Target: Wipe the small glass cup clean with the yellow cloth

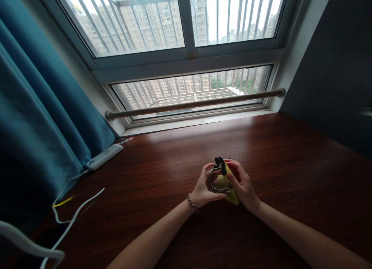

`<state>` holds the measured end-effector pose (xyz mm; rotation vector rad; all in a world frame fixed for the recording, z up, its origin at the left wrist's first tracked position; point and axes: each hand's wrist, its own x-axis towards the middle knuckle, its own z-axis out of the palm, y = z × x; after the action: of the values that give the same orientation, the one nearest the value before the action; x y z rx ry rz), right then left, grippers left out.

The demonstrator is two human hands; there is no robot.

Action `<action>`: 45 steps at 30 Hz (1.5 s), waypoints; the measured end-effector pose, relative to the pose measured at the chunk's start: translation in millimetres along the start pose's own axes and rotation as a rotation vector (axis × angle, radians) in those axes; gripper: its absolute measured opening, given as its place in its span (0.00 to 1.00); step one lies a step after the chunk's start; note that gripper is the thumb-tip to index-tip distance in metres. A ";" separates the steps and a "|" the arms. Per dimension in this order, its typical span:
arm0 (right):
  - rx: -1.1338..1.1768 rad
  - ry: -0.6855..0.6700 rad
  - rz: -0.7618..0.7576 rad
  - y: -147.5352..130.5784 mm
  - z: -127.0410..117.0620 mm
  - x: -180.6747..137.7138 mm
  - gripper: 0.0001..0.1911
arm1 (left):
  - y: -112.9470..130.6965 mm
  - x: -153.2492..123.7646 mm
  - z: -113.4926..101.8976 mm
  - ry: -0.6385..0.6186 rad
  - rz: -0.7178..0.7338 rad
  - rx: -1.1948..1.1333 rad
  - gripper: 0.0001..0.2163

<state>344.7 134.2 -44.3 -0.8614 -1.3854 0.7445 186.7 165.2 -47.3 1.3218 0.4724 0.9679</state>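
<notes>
Both hands meet over the tabletop around a small round glass container (pixel 219 180) with a shiny rim. My left hand (pixel 202 187) is curved around its left side, thumb along the near edge. My right hand (pixel 243 185) is closed on a yellow piece (pixel 232 197) pressed against the container's right side. Whether the yellow piece is cloth or something stiffer, I cannot tell. A black part (pixel 221 165) sticks up at the top between the hands; what it belongs to is unclear. My fingers hide much of both things.
The dark red wooden tabletop (pixel 162 160) reaches to a barred window (pixel 192 87) with a rail (pixel 197 105) across it. At the left lie a white power strip (pixel 104 157), white cables (pixel 78 211) and a yellow strip (pixel 64 201), below a blue curtain (pixel 52 87).
</notes>
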 end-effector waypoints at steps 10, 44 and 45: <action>0.010 -0.108 0.103 8.9 3.0 -3.0 0.19 | -10.7 -3.0 -9.5 0.159 0.033 -0.129 0.25; -0.353 0.024 0.065 14.9 -3.0 0.0 0.15 | -3.3 2.7 -12.8 -0.035 -0.315 -0.526 0.22; -0.348 0.020 0.074 16.0 -2.6 -0.6 0.15 | -4.1 3.0 -12.9 -0.010 -0.301 -0.525 0.22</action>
<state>348.0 141.6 -58.3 -1.1939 -1.4958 0.5554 179.7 175.4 -53.5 0.7567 0.3626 0.7635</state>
